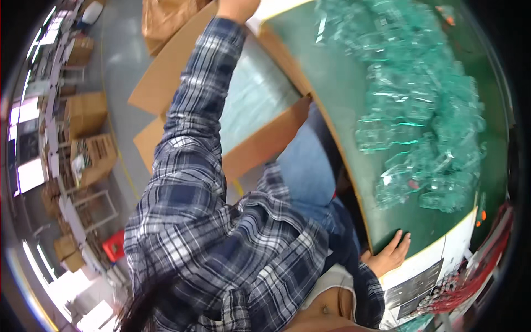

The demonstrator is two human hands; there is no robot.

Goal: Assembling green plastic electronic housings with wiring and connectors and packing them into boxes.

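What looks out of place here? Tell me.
The clear plastic pieces lie in a loose jumbled heap across the green table, not stacked. The right hand rests on the table edge; nothing looks spilled or broken.

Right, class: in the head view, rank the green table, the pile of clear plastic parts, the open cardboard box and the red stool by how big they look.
1. Green table.
2. Open cardboard box and pile of clear plastic parts: about alike, and the box is partly hidden by the sleeve, so unranked.
3. Red stool, smallest, though it is farther away.
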